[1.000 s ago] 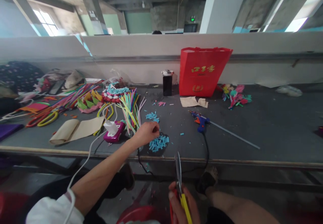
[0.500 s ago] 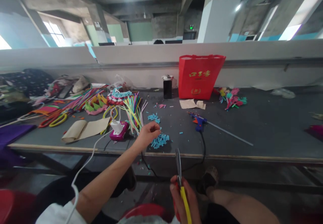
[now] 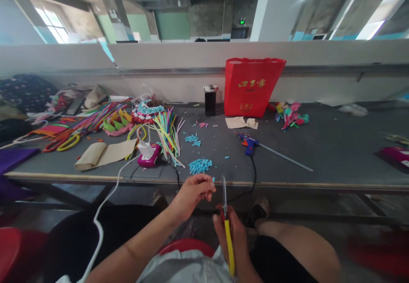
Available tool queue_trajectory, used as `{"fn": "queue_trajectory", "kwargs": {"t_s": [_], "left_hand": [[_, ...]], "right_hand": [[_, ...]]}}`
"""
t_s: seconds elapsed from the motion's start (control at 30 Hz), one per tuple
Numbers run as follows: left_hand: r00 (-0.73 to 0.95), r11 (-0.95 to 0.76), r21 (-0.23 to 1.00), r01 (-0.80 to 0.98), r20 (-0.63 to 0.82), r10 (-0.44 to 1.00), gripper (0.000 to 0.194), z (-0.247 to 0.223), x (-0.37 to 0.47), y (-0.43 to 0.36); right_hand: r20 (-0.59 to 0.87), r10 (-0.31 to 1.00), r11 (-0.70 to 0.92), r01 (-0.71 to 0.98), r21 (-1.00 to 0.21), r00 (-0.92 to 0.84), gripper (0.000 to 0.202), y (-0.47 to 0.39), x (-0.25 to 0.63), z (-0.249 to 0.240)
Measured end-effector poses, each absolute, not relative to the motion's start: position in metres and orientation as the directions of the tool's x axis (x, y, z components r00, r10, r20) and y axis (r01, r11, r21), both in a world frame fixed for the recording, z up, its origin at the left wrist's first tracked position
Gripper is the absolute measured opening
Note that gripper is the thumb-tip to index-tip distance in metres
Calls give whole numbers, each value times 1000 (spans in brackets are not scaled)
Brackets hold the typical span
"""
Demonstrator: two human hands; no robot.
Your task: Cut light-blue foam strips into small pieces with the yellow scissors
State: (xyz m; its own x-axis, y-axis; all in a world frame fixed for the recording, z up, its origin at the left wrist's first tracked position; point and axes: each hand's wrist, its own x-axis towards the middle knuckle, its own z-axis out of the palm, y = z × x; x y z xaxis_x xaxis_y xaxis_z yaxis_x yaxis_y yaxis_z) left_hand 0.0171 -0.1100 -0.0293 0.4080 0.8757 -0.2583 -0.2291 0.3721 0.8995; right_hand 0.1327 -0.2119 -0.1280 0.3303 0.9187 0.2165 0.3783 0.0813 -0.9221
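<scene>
Far L of frame, purple cloth (image 3: 19,164) hangs over the table (image 3: 338,147) edge. Then a tan roll (image 3: 116,152), partly unrolled, next to a purple power strip (image 3: 149,160) w/ white plug (image 3: 145,149) in it. Bunch of colored stems (image 3: 168,135) just R of that. Lower ctr: L hand (image 3: 194,192) has thumb + fingertips pinching a small blue bit (image 3: 213,180), near scissors (image 3: 228,241) blades. Blue pile (image 3: 200,166) sits on table just above that hand; phone (image 3: 210,104) upright, upper ctr. R hand (image 3: 237,232) wraps the scissors' red/yellow handles, blades pointing up-frame. Red bag (image 3: 251,89) stands upper R-ctr, glue gun (image 3: 249,144) lies below it w/ pale stick (image 3: 284,157) out back, bright flowers (image 3: 292,116) R of bag.
</scene>
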Motion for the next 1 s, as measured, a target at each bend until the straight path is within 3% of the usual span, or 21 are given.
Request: {"fn": "queue_trajectory", "kwargs": {"t_s": [0.13,0.33,1.0], "left_hand": [[400,367,909,-198,-267,877,20,-31,20,-121],[350,345,926,-154,-276,895,18,-31,20,-124],[302,357,911,-208,-288,909,12,-34,22,-134]], "right_hand": [[301,921,128,538,-833,248,31,-210,139,-139],[381,903,178,634,-752,198,34,-209,140,-139],[387,893,179,608,-773,228,27,-212,141,-143]]}}
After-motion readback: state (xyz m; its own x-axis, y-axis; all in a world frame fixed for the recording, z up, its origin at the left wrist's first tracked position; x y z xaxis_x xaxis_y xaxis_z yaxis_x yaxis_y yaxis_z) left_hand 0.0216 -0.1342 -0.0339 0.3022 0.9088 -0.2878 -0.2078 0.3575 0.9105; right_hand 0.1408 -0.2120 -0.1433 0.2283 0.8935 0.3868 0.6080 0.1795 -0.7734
